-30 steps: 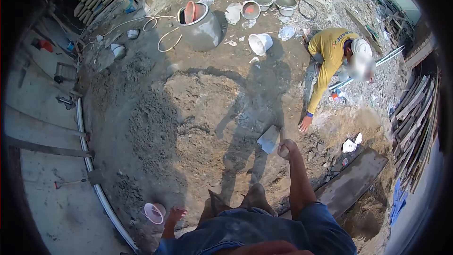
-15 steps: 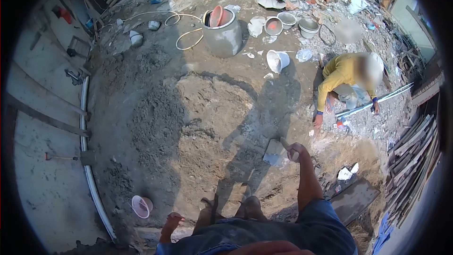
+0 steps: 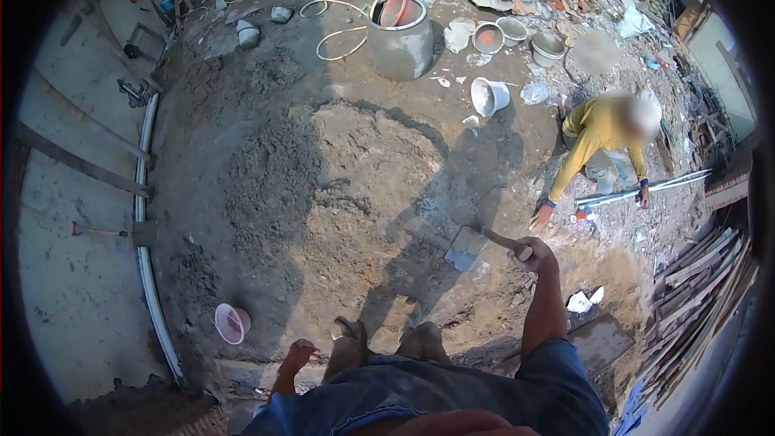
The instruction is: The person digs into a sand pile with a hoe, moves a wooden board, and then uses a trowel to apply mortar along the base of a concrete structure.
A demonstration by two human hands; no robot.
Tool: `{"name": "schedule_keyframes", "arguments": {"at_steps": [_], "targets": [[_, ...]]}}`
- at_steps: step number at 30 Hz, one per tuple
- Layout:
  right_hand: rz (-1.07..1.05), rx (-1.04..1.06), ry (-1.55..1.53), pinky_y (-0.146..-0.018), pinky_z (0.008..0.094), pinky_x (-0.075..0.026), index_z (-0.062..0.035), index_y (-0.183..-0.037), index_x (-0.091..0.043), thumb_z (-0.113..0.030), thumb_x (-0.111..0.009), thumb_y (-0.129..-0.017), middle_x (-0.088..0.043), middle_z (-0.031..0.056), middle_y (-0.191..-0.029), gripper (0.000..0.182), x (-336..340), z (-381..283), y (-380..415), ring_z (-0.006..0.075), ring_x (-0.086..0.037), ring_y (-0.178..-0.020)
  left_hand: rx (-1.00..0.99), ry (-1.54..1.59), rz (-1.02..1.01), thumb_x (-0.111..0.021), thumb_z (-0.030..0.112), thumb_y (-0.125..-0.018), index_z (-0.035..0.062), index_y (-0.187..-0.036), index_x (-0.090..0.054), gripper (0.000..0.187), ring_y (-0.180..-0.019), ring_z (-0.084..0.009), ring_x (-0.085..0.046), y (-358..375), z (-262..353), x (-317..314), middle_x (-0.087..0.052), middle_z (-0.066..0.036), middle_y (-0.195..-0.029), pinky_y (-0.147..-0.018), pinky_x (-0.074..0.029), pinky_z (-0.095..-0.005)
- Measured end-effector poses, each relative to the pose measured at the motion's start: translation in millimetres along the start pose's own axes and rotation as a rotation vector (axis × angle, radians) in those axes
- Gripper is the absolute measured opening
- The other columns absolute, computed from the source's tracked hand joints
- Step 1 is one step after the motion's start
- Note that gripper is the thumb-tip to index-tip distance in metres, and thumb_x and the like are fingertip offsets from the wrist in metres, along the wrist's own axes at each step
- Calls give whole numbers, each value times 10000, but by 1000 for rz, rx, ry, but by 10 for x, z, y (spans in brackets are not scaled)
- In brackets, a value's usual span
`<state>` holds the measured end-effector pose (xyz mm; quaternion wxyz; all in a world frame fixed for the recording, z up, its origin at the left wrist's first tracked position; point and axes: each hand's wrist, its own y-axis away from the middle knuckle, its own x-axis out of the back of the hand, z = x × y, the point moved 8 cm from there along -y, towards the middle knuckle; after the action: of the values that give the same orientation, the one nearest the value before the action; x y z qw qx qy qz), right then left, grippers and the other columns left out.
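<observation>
My right hand (image 3: 529, 254) is wrapped round the wooden handle of a hoe (image 3: 466, 249). The hoe's flat, square metal blade rests at or just above the damp ground, beside the edge of a sand-and-cement heap (image 3: 371, 169). My left hand (image 3: 303, 351) hangs low by my left leg, its fingers loosely bent, and I see nothing in it. Left of that hand, a pink bucket (image 3: 232, 324) stands on the ground.
A co-worker in a yellow top (image 3: 597, 133) crouches at the right beside a long pipe (image 3: 646, 192). A large drum (image 3: 401, 52) and a tilted white bucket (image 3: 489, 98) stand beyond the heap. Wooden poles (image 3: 698, 299) lie at right; another long-handled tool (image 3: 109, 232) leans left.
My right hand has shifted a little right and the hoe's handle now shows longer, reaching left to the blade. The view has tilted slightly. The co-worker's near hand is flatter on the ground.
</observation>
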<state>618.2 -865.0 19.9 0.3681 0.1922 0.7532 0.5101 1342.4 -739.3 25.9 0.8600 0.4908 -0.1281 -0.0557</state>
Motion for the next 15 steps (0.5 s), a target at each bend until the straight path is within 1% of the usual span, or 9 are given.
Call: {"name": "schedule_keyframes", "arguments": {"at_steps": [3,5,7,9,11,12,13,14,15], "targets": [[-35,142,249,-699,425,-572,-46,-1073,-515,-164,-566,-860,-537,128,-947,249,-202,-132,340,283,-607,-832,48,17,-51,-581,119,-819,10,-944,-555,168,-717,-203,-660,-57,-106,39,-678,-127,-854,-604,-522,-305],[42,274,366,-691,436,-574,-56,-1125,-523,-183,-571,-865,-569,117,-968,294,-316,-213,513,284,-622,-822,78,-52,-7,-567,124,-832,12,-962,-545,173,-748,-198,-663,-30,-51,30,-680,-131,-881,-613,-522,-312],[318,504,570,-626,401,-566,-42,-1188,-486,-178,-633,-820,-590,126,-942,420,-782,-192,1097,257,-645,-713,76,-119,-38,-559,129,-839,29,-958,-550,155,-769,-203,-669,1,-16,-9,-684,-126,-891,-628,-522,-327],[499,497,707,-573,400,-562,-20,-1216,-484,-209,-676,-792,-622,127,-931,503,-582,-263,698,220,-639,-642,131,-194,19,-542,162,-864,32,-990,-615,195,-834,-204,-663,-25,-68,32,-686,-92,-957,-700,-509,-349],[551,570,841,-509,409,-555,-2,-1100,-564,-207,-659,-801,-645,128,-824,375,-467,-415,493,211,-652,-607,140,-190,-31,-540,177,-871,10,-1020,-614,236,-865,-196,-655,-146,-159,65,-683,-85,-964,-702,-504,-346],[577,603,1135,-529,406,-558,11,-1030,-590,-194,-662,-788,-654,149,-797,326,-492,-580,376,231,-665,-627,116,-158,-30,-550,125,-841,63,-926,-573,108,-752,-198,-664,-212,-167,84,-689,-117,-913,-618,-503,-331],[598,624,1428,-550,403,-561,24,-959,-615,-182,-665,-774,-663,170,-771,281,-517,-662,292,251,-679,-648,141,-36,-120,-558,124,-834,43,-911,-581,114,-740,-207,-664,-300,-226,103,-688,-118,-916,-608,-497,-337],[619,623,1391,-550,403,-561,24,-959,-615,-182,-665,-774,-663,170,-771,281,-443,-640,267,251,-679,-648,168,-69,-118,-525,144,-865,-4,-1011,-570,213,-835,-204,-650,-288,-223,124,-669,-111,-986,-686,-486,-331],[707,688,1256,-597,394,-560,28,-893,-623,-172,-669,-759,-664,194,-779,245,-410,-704,300,284,-681,-689,190,-94,-113,-492,164,-895,-51,-1111,-560,313,-929,-200,-636,-288,-207,132,-650,-103,-1055,-764,-474,-325]]}}
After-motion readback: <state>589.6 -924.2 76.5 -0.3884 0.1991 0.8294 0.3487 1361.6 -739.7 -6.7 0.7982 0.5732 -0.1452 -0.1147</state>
